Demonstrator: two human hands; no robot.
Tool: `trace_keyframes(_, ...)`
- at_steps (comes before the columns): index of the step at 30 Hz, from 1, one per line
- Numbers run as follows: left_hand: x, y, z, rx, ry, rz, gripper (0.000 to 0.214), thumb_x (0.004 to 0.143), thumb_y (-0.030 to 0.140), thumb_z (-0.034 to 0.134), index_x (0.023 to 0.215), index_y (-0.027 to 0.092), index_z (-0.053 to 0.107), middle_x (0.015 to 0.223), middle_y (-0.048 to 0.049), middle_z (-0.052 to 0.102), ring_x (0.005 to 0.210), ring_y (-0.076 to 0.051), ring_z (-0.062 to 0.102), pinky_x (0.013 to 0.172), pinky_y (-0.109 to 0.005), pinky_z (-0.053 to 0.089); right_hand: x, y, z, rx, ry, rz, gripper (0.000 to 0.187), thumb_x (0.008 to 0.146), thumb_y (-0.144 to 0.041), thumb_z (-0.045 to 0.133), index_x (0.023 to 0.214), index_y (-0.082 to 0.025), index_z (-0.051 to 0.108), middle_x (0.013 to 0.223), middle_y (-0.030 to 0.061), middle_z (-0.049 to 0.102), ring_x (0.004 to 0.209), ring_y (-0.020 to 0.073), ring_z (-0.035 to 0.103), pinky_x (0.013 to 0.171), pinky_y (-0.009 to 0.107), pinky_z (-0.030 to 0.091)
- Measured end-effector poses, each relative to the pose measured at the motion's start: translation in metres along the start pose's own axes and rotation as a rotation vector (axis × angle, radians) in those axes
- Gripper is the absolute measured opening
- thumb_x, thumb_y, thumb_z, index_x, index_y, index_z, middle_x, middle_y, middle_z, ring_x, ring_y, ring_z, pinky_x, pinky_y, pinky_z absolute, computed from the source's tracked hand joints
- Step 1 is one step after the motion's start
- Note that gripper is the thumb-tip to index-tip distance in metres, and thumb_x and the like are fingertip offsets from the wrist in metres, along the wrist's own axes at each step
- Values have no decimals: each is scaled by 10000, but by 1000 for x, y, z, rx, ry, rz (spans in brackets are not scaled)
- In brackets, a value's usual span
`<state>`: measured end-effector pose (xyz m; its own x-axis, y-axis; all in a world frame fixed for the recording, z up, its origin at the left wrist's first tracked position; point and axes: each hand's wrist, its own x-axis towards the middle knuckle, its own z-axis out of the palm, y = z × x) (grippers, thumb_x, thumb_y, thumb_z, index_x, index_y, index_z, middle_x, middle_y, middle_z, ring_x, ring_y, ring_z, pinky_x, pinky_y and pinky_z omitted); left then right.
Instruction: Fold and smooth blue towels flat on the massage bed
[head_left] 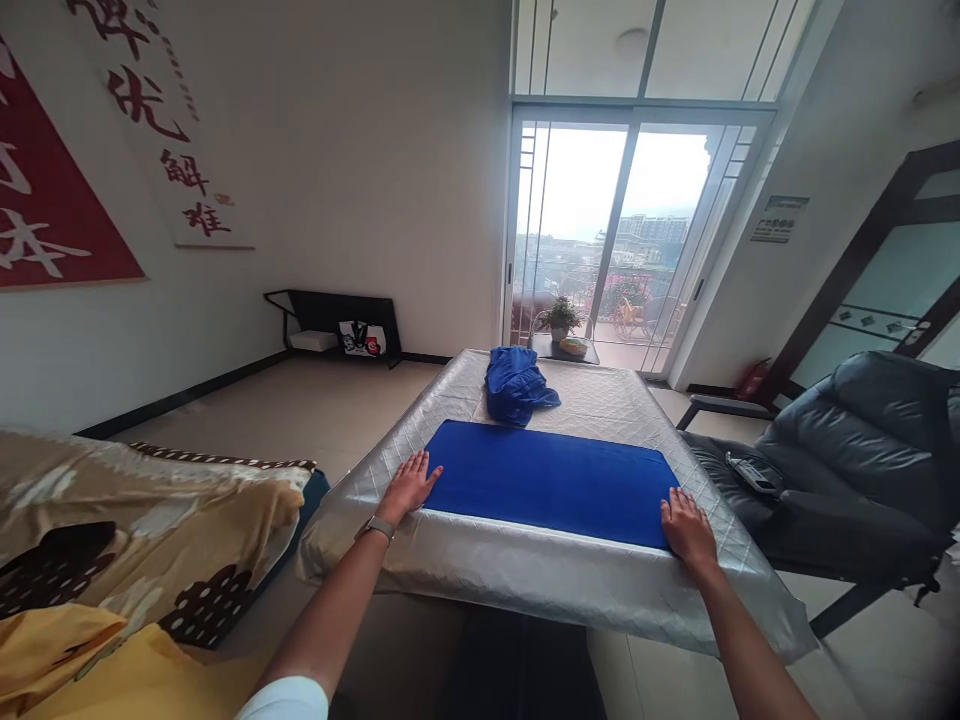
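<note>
A flat, folded rectangular blue cloth (551, 480) lies on the near half of a table under a silver quilted cover (600, 400), its long axis running left to right. The left hand (407, 487) rests flat, fingers spread, on the cloth's left end; the right hand (687, 529) lies flat on its right near corner. A crumpled blue garment (516, 384) sits farther back. Red Chinese characters mark the white wall banner (161, 110) on the left.
</note>
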<state>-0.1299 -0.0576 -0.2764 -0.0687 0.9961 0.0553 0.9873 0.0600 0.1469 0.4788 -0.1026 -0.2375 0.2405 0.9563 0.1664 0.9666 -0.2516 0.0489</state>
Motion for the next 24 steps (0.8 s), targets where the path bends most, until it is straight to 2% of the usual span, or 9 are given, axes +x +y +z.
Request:
trace_keyframes(3, 0, 2, -1, -5, -10, -5, 850, 989, 637, 114, 1574, 29, 210, 1647, -165, 175, 1531, -274, 181, 1247, -452, 153, -4, 2, -4, 8, 95, -32, 608, 1006, -319, 198, 1497, -61, 446, 1568, 129, 415, 1473, 261, 333, 1212, 403, 215)
trace_keyframes(8, -3, 5, -8, -22, -10, -9, 846, 984, 649, 118, 1574, 52, 230, 1642, -162, 194, 1527, -273, 199, 1236, -464, 189, -9, -4, -6, 3, 155, -96, 569, 999, -282, 236, 1432, -59, 530, 1507, 129, 499, 1446, 252, 383, 1214, 398, 211)
trace_keyframes(11, -6, 8, -15, -29, 9, -10, 858, 986, 644, 125, 1555, 19, 270, 1621, -199, 244, 1515, -290, 236, 1233, -476, 199, -14, -25, -9, -1, 166, -147, 563, 998, -274, 244, 1440, -65, 523, 1517, 116, 488, 1458, 247, 363, 1225, 401, 185)
trace_keyframes(14, -7, 24, -23, -35, 52, 17, 857, 993, 631, 118, 1546, -3, 279, 1616, -228, 236, 1517, -317, 218, 1232, -504, 187, -16, -59, -18, 46, 107, -219, 573, 1005, -284, 237, 1481, -67, 471, 1552, 104, 440, 1480, 236, 324, 1231, 395, 177)
trace_keyframes(17, -5, 62, -27, -50, 75, 134, 815, 1002, 621, 130, 1552, 44, 302, 1623, -200, 240, 1520, -303, 216, 1238, -492, 191, -11, -100, -27, 126, 5, -310, 584, 1016, -298, 224, 1520, -66, 405, 1591, 94, 371, 1502, 224, 274, 1236, 387, 168)
trace_keyframes(21, 8, 141, -23, -87, 58, 377, 753, 1013, 615, 145, 1550, 128, 348, 1619, -122, 304, 1512, -225, 256, 1248, -400, 205, 12, -152, -30, 172, -59, -398, 586, 1028, -315, 215, 1546, -80, 357, 1615, 79, 321, 1512, 200, 245, 1238, 360, 153)
trace_keyframes(24, 29, 201, -16, -118, 52, 513, 733, 1019, 605, 149, 1543, 140, 363, 1609, -105, 337, 1507, -193, 270, 1248, -361, 208, 36, -185, -27, 191, -93, -432, 592, 1031, -324, 210, 1552, -75, 340, 1620, 94, 310, 1513, 203, 240, 1234, 354, 158)
